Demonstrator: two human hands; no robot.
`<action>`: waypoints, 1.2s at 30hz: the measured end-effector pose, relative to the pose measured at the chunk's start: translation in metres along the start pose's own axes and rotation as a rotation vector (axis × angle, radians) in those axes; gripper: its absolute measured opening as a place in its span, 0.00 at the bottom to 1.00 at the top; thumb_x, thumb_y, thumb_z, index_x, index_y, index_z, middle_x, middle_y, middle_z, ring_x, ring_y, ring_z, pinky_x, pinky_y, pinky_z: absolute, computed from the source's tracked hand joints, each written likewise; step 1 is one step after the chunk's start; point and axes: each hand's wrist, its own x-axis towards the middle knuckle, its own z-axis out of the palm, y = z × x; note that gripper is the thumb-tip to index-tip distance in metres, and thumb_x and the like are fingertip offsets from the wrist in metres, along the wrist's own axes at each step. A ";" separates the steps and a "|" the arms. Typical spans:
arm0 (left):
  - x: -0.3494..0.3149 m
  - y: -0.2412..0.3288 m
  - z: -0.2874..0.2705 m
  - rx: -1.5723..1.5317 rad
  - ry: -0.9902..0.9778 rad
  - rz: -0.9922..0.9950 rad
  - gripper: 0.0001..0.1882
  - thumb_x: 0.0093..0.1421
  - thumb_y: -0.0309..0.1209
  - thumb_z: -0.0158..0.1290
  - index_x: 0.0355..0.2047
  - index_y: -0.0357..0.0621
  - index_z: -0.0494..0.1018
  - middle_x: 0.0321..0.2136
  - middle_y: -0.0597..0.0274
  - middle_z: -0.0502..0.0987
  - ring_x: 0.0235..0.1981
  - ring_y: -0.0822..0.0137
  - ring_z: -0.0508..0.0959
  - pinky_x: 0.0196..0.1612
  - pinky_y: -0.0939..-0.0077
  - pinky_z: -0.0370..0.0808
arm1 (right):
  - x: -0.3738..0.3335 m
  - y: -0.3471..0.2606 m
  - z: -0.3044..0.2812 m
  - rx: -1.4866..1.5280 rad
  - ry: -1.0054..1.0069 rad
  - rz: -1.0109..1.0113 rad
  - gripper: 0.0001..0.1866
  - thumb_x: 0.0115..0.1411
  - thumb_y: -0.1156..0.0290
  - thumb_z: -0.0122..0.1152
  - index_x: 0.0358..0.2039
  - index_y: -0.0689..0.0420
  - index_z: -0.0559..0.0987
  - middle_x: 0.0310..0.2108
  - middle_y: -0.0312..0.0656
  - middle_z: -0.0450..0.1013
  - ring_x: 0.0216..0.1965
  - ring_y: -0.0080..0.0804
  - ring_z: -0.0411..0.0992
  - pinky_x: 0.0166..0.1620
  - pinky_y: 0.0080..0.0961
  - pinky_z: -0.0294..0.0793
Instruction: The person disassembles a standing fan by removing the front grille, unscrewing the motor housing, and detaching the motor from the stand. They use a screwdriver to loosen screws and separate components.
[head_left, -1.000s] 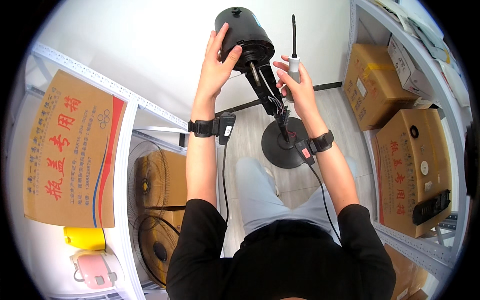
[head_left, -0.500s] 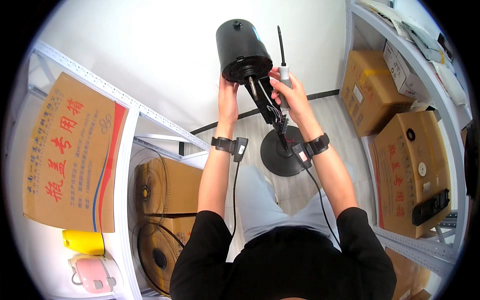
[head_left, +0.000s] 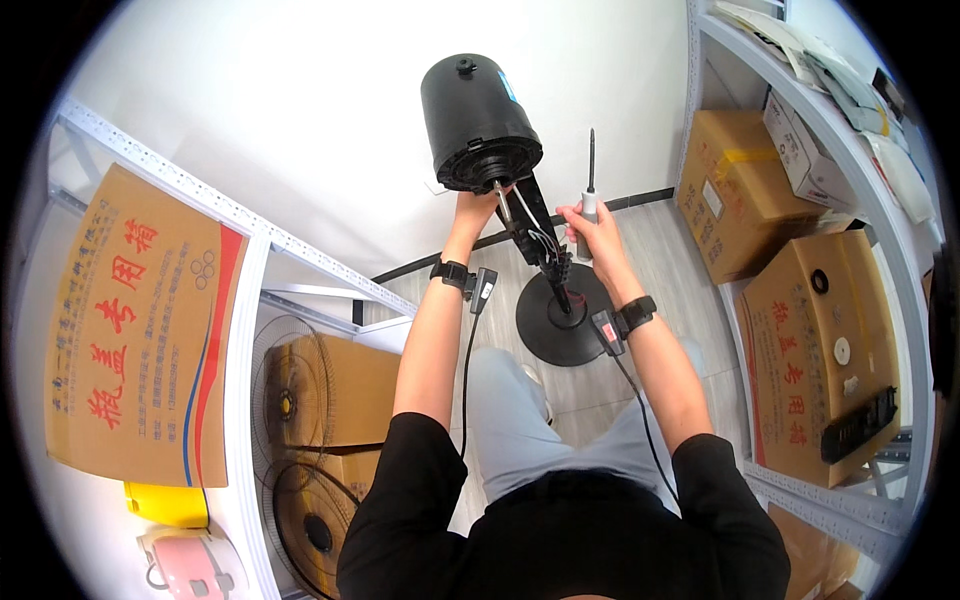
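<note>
A: Containers? Cardboard boxes on the right shelf, closed or contents not readable; one carries a black strip. Left shelving holds boxes and round wire fan grilles.

B: Noted. Fan motor housing: black cylinder, long axis tilted, closed end toward the wall, open face down toward the person. Its stem runs down to the round base on the floor.

A: Hands? Left hand grips under the housing. Right hand is clenched around a screwdriver, shaft pointing up.

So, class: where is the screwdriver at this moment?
In the head view, right of centre: the screwdriver stands upright in the right hand, beside the black fan motor.
</note>
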 end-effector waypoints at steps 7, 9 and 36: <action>0.020 -0.037 0.024 0.059 -0.091 0.202 0.21 0.58 0.37 0.66 0.47 0.39 0.78 0.45 0.61 0.80 0.46 0.66 0.77 0.51 0.66 0.73 | -0.003 0.026 -0.019 0.052 0.046 0.071 0.10 0.62 0.74 0.64 0.35 0.54 0.69 0.40 0.44 0.79 0.24 0.16 0.71 0.26 0.15 0.70; 0.033 -0.104 -0.013 0.241 -0.081 0.337 0.19 0.57 0.24 0.58 0.51 0.44 0.76 0.52 0.55 0.77 0.55 0.54 0.74 0.59 0.60 0.69 | 0.003 0.023 0.013 0.072 -0.038 0.082 0.10 0.62 0.75 0.64 0.34 0.55 0.69 0.41 0.44 0.79 0.24 0.17 0.71 0.26 0.15 0.70; 0.037 -0.190 -0.001 0.374 0.006 0.317 0.16 0.63 0.29 0.53 0.51 0.43 0.74 0.51 0.54 0.76 0.56 0.58 0.72 0.61 0.62 0.67 | 0.073 0.067 0.033 -0.010 0.045 0.158 0.19 0.67 0.66 0.61 0.55 0.57 0.74 0.31 0.32 0.74 0.23 0.17 0.70 0.25 0.17 0.71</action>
